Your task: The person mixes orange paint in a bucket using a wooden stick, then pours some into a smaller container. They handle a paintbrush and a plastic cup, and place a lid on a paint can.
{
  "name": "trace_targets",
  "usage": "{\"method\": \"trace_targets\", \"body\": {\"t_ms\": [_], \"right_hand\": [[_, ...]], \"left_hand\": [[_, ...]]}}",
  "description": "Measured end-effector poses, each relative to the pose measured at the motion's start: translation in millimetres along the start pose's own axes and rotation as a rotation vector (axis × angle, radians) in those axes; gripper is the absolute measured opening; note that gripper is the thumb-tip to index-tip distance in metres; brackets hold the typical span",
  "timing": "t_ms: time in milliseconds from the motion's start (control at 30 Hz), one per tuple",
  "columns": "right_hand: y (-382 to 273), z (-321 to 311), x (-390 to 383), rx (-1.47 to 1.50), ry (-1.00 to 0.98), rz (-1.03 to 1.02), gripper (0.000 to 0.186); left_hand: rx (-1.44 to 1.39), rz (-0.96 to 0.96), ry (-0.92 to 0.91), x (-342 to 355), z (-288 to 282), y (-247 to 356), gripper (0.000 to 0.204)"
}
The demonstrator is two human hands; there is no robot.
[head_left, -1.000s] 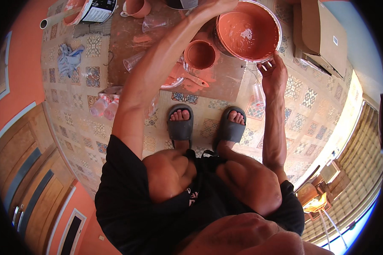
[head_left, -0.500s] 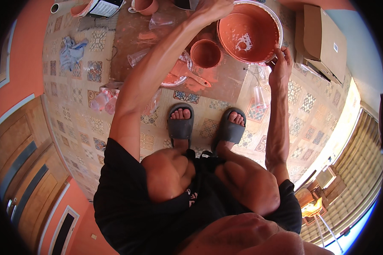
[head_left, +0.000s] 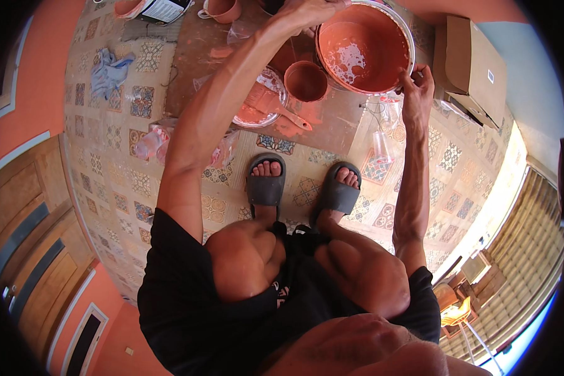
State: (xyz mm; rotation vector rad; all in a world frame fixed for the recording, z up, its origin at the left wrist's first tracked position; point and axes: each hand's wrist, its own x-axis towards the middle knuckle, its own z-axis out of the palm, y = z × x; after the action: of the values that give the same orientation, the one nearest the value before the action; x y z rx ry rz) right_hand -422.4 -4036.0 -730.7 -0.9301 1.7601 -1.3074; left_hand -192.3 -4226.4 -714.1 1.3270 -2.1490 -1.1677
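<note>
While both hands grip the large basin at opposite points of its rim, the load sits at the far edge of the paint-stained board on the tiled floor, beyond the person's sandalled feet. Left hand: fingers curled over the far-left rim, closed on it. Right hand: fingers pinched on the near-right rim, closed on it as well. Contents: a shallow pool of terracotta-coloured liquid with pale patches, lying toward the basin's left side. Judgement: the liquid will run to whichever side drops, so both hands should rise or tilt together and slowly; the right-hand pinch looks the weaker hold and a fuller wrap would be safer. Nearby hazards: a small clay pot stands just beside the basin's near-left wall, and a shallow dish with a wide paintbrush across it lies close by; any swing toward the person risks knocking them. Cardboard box to the right stands apart. Whether the basin's base is touching the board cannot be told.
</note>
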Motion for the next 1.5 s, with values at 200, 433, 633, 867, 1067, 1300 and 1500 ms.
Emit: {"method": "trace_targets", "body": {"t_ms": [200,433,633,867,1067,1300,1500], "right_hand": [[-8.4,-0.8,6.3,-0.051,0.018,0.046,0.035],[-2.1,2.5,17.3,-0.024,0.029,0.079,0.039],[6.5,2.1,18.9,-0.139,0.066,-0.133,0.032],[-4.1,13.6,9.3,-0.212,0.185,-0.287,0.03],[-19.2,19.6,4.6,-0.265,0.211,-0.479,0.028],[-31.7,23.0,-6.1,-0.331,0.212,-0.623,0.028],[-38.6,28.3,-12.4,-0.354,0.213,-0.692,0.03]], "left_hand": [[-0.006,-0.059,-0.114,-5.0,1.6,3.0,0.037],[-0.046,-0.094,-0.097,-6.7,10.5,7.1,0.027],[0.0,-0.093,-0.045,-11.4,11.1,3.6,0.026],[0.044,-0.014,0.106,-9.2,13.2,-8.9,0.029],[-0.003,0.08,0.2,-16.2,7.9,-12.8,0.029],[-0.036,0.109,0.242,-30.9,0.1,-10.1,0.028],[-0.074,0.108,0.266,-43.7,-5.8,-9.6,0.027]]}}
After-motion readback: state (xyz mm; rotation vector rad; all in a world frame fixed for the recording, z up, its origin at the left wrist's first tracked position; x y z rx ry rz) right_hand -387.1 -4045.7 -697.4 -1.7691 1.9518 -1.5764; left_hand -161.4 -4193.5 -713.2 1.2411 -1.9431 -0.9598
